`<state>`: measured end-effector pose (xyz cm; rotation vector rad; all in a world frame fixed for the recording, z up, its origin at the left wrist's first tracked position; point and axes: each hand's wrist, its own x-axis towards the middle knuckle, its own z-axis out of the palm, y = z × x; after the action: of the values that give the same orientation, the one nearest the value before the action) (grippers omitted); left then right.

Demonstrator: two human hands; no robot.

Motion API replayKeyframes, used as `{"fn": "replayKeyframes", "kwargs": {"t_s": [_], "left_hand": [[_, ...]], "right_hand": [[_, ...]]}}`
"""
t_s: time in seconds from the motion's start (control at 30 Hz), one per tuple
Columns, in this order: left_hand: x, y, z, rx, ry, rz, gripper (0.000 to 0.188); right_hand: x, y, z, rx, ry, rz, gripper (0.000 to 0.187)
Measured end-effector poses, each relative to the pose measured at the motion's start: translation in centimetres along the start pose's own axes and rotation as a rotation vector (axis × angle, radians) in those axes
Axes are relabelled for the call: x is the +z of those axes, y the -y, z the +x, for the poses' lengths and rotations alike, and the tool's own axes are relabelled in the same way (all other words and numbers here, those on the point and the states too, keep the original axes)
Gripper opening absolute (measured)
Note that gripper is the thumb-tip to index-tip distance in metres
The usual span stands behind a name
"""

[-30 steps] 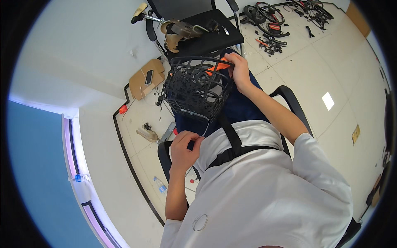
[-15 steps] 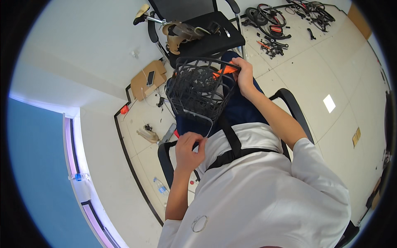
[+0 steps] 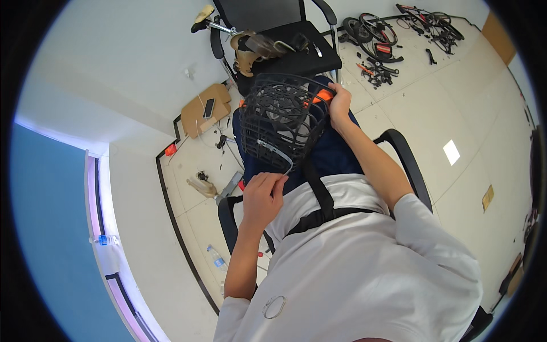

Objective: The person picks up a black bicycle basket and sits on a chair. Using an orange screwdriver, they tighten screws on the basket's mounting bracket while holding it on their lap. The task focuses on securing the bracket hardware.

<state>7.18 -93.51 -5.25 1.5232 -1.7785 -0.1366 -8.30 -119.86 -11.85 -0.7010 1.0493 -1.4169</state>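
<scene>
A black lattice bicycle basket [image 3: 268,128] rests tilted over my dark-blue-clad legs. My right hand [image 3: 341,105] has its fingers curled round the basket's far right rim, beside a bright orange piece [image 3: 323,96]. A thin grey strip [image 3: 283,154] runs down the near side of the basket and bends toward me. Its free end sits pinched between the thumb and fingers of my left hand [image 3: 264,198]. Round dark patterned parts show through the lattice; I cannot make out what they are.
An office chair [image 3: 307,48] ahead bears a brown and metal piece [image 3: 250,48]. Bicycle wheels and parts [image 3: 373,34] lie on the far right floor. At left are cardboard [image 3: 196,117] with a phone [image 3: 209,108], and a plastic bottle [image 3: 216,257].
The basket has turned and tipped slightly, shifting a little to the right. My right hand has moved with its rim. My left hand has risen slightly, still pinching the strip's end.
</scene>
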Motion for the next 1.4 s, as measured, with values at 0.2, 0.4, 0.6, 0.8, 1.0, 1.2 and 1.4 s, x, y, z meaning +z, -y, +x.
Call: {"fn": "replayKeyframes", "kwargs": {"t_s": [0.2, 0.4, 0.6, 0.8, 1.0, 1.2, 1.4], "left_hand": [[-0.9, -0.2, 0.7, -0.007, 0.002, -0.052, 0.004], [-1.5, -0.4, -0.8, -0.063, 0.037, -0.097, 0.005], [-1.7, -0.1, -0.2, -0.047, 0.033, -0.126, 0.003], [-1.3, 0.6, 0.7, -0.02, 0.048, -0.122, 0.004], [-1.6, 1.1, -0.1, -0.217, 0.103, -0.335, 0.012], [-2.4, 4.8, 1.5, -0.734, 0.082, -0.925, 0.056], [-2.3, 4.8, 2.4, -0.861, 0.041, -1.16, 0.064]], "right_hand": [[-0.1, -3.6, 3.7, -0.11, -0.02, 0.023, 0.029], [0.6, -1.6, 0.8, 0.007, -0.059, -0.038, 0.031], [0.9, -2.5, 2.9, -0.074, -0.09, -0.078, 0.034], [0.8, -2.9, 3.0, -0.028, -0.101, -0.058, 0.033], [0.3, 1.6, -1.0, 0.019, 0.035, 0.038, 0.029], [-0.1, 3.4, -5.0, -0.142, 0.202, -0.065, 0.027], [0.5, 6.1, -10.2, -0.361, 0.281, -0.157, 0.02]]}}
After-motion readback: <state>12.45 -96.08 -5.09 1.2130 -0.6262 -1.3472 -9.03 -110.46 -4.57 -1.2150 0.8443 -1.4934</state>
